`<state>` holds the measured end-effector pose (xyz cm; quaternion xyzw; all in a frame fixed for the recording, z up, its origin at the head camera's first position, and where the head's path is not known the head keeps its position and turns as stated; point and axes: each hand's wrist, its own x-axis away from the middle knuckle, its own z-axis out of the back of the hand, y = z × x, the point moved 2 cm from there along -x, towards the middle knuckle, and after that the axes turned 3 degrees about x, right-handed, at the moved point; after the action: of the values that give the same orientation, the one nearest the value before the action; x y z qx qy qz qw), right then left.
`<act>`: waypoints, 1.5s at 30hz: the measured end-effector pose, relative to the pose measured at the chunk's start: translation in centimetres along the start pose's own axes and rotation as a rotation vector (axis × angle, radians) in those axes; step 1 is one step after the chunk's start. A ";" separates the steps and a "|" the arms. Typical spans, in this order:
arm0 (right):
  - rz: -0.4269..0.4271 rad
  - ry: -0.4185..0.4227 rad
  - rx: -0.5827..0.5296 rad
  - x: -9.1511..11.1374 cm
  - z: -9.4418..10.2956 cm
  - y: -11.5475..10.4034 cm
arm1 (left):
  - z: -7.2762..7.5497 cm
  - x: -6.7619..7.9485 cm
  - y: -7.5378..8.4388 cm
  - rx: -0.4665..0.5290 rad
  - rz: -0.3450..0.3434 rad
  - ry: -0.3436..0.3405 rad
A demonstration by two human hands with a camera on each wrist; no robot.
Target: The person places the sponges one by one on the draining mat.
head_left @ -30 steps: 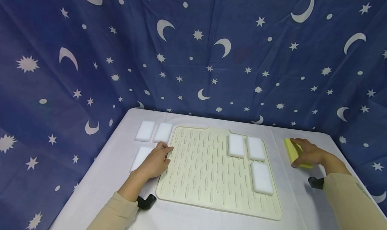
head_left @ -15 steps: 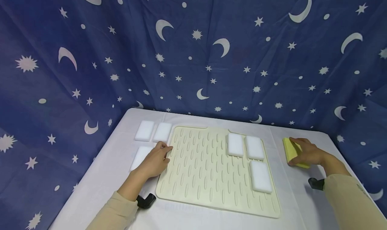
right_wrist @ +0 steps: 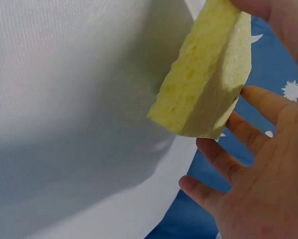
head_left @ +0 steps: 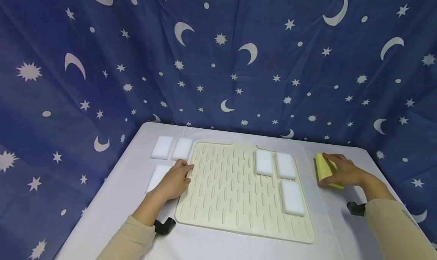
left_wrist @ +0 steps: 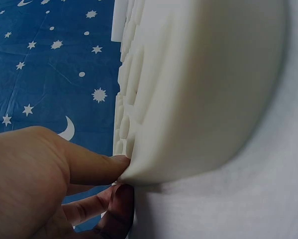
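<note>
My right hand (head_left: 349, 172) holds a yellow sponge (head_left: 322, 166) over the table, right of the cream drying mat (head_left: 228, 199). In the right wrist view the thumb is on one side of the sponge (right_wrist: 198, 74) and fingertips are on the other, with its shadow on the cloth. At the mat's left edge is my left hand (head_left: 173, 182). The left wrist view shows its thumb on top of the mat's rim (left_wrist: 153, 159) and curled fingers below, pinching it. White sponge blocks lie on the mat's right side, one of them (head_left: 292, 197) nearest me.
More white blocks lie on the table left of the mat, such as one (head_left: 162, 147) at the back; another (head_left: 158, 176) is partly hidden by my left hand. A white cloth covers the table (head_left: 205, 245). Behind hangs a blue star-and-moon curtain (head_left: 218, 62).
My right hand has moved slightly left with the yellow sponge, toward the mat, and a shadow gap now shows beside it. The left hand stays at the mat's edge.
</note>
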<state>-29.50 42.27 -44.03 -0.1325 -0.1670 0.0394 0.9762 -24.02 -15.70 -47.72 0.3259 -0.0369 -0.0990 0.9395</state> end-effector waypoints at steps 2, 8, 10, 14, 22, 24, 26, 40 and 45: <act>0.019 0.016 0.010 0.2 0.2 -0.4 | 0.0 0.0 0.0 -0.001 0.000 -0.001; 0.057 0.064 0.037 0.7 0.6 -1.7 | 0.0 0.0 0.0 -0.005 0.001 -0.006; 0.064 0.076 0.038 0.9 0.7 -2.1 | 0.0 0.0 0.0 -0.004 0.001 -0.006; 0.090 0.101 0.036 1.4 0.8 -2.9 | 0.0 0.0 0.0 -0.003 -0.003 -0.003; 0.137 0.139 0.046 2.7 1.1 -4.4 | 0.0 -0.1 0.1 -0.002 0.004 -0.011; 0.143 0.146 0.051 3.0 1.1 -4.8 | 0.0 -0.1 0.1 -0.001 0.007 -0.014; 0.146 0.153 0.054 3.3 1.2 -5.2 | 0.0 -0.1 0.1 -0.003 0.008 -0.017; 0.232 0.242 0.072 4.8 1.1 -8.8 | 0.1 0.1 0.2 -0.002 0.007 -0.015; 0.259 0.269 0.088 5.3 0.8 -10.0 | 0.1 0.0 0.2 -0.003 0.010 -0.017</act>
<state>-24.47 33.48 -38.89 -0.1141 -0.0147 0.1538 0.9814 -23.97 -15.59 -47.52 0.3237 -0.0464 -0.0972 0.9400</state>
